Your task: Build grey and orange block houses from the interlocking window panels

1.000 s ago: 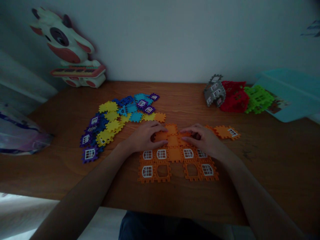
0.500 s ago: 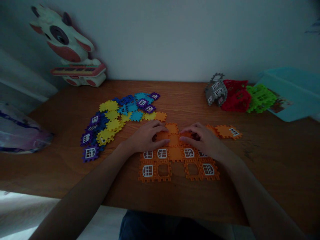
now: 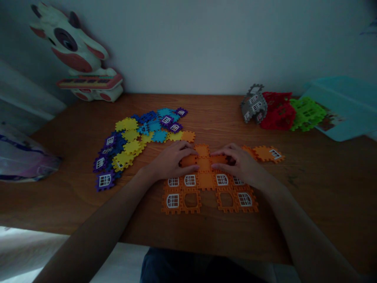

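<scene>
Leaning over the tabletop [image 3: 206,236], we seem to be fitting or steadying joints in the orange panel [image 3: 205,181] at the frame's centre, and the next move likely calls for even pressure from both sides. Our left hand [image 3: 169,162] and right hand [image 3: 243,164] curve inward over its upper half, thumbs apart from fingers; we cannot tell whether either grip clasps an edge.
</scene>
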Demonstrator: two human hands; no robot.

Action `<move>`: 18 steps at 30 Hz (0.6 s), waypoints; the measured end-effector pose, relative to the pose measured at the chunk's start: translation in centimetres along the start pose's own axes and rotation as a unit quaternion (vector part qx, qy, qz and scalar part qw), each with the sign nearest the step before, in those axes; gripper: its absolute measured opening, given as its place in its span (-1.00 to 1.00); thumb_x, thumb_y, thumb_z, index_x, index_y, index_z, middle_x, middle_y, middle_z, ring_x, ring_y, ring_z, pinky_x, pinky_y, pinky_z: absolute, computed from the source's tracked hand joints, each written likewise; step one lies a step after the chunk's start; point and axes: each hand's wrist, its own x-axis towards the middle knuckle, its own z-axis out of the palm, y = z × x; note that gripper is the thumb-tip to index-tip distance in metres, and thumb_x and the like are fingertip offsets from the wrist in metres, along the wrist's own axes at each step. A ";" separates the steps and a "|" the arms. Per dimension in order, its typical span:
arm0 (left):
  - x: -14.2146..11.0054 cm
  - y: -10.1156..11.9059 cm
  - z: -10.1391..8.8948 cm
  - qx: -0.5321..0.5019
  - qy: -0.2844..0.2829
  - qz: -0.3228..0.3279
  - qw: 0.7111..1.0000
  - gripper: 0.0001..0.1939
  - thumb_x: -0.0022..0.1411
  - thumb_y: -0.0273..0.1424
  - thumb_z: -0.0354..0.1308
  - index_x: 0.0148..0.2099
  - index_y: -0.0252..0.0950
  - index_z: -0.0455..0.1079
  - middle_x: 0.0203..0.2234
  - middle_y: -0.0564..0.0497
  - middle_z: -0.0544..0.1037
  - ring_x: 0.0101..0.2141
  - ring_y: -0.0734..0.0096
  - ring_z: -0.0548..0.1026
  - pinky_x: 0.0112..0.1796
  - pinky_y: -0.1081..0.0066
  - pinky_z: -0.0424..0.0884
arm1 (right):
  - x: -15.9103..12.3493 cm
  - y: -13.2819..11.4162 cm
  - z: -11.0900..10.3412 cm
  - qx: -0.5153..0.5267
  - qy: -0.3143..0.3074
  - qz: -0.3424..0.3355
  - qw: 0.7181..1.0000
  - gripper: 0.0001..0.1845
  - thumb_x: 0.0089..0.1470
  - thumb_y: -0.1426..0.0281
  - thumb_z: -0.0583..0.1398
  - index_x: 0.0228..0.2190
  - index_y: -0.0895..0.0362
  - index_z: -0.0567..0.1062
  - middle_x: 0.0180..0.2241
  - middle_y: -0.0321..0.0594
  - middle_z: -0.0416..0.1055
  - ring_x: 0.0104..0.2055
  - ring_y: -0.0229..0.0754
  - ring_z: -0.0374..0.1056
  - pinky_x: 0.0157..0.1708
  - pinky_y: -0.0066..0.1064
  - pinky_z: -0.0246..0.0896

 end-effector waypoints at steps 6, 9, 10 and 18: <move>0.0 0.1 0.2 0.017 -0.001 0.004 1.000 -0.58 0.33 -0.08 0.19 0.08 -0.26 0.47 0.01 -0.14 0.51 0.02 0.14 0.47 0.08 0.12 0.40 | 0.0 0.0 0.0 0.001 0.002 -0.005 1.000 -0.63 0.12 0.09 0.32 -0.07 -0.05 0.61 -0.12 -0.14 0.43 -0.17 -0.05 0.40 -0.16 -0.18 0.35; -0.1 -0.1 0.3 0.017 0.006 0.007 1.000 -0.56 0.32 -0.07 0.19 0.08 -0.27 0.47 0.01 -0.15 0.51 0.03 0.13 0.46 0.08 0.11 0.39 | 0.0 0.2 0.1 0.000 0.006 -0.009 1.000 -0.62 0.11 0.08 0.32 -0.07 -0.05 0.61 -0.12 -0.14 0.44 -0.19 -0.05 0.41 -0.18 -0.18 0.35; -0.1 -0.1 0.3 0.018 0.007 0.008 1.000 -0.55 0.32 -0.06 0.19 0.08 -0.27 0.47 0.01 -0.15 0.51 0.03 0.13 0.46 0.08 0.11 0.40 | 0.1 0.2 0.1 0.000 0.006 -0.010 1.000 -0.62 0.11 0.08 0.32 -0.08 -0.04 0.62 -0.12 -0.13 0.44 -0.19 -0.05 0.41 -0.18 -0.17 0.36; -0.1 0.1 0.3 0.019 0.015 0.012 1.000 -0.55 0.31 -0.05 0.20 0.06 -0.28 0.48 -0.01 -0.16 0.51 0.01 0.13 0.47 0.09 0.12 0.40 | 0.2 0.7 0.3 -0.021 0.004 -0.036 0.999 -0.63 0.12 0.08 0.32 -0.08 -0.03 0.63 -0.12 -0.12 0.41 -0.13 -0.03 0.41 -0.10 -0.15 0.36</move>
